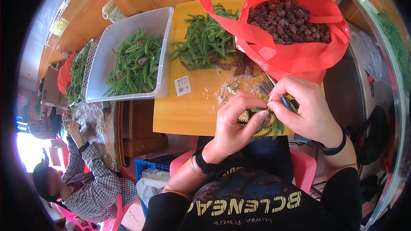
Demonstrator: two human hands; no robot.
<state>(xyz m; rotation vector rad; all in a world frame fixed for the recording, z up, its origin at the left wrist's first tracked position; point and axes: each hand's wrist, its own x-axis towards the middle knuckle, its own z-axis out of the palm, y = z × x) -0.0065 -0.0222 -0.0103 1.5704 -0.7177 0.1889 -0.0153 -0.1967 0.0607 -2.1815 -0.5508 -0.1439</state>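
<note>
I am pinching a green conifer sprig (pixel 261 124) in my curled left hand (pixel 235 124) over the near edge of the yellow board (pixel 192 111), while my right hand (pixel 306 111) is closing around scissors (pixel 278 96) at its tip. The red bag (pixel 295 55) is sitting nearly full of cones (pixel 287 21), yet a pile of sprigs (pixel 205 42) is waiting on the board.

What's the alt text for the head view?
Left hand holds a green conifer sprig while the right hand works scissors at it, over a yellow board. Behind are a red bag of brown cones, loose green sprigs and a white bin of more.
</note>
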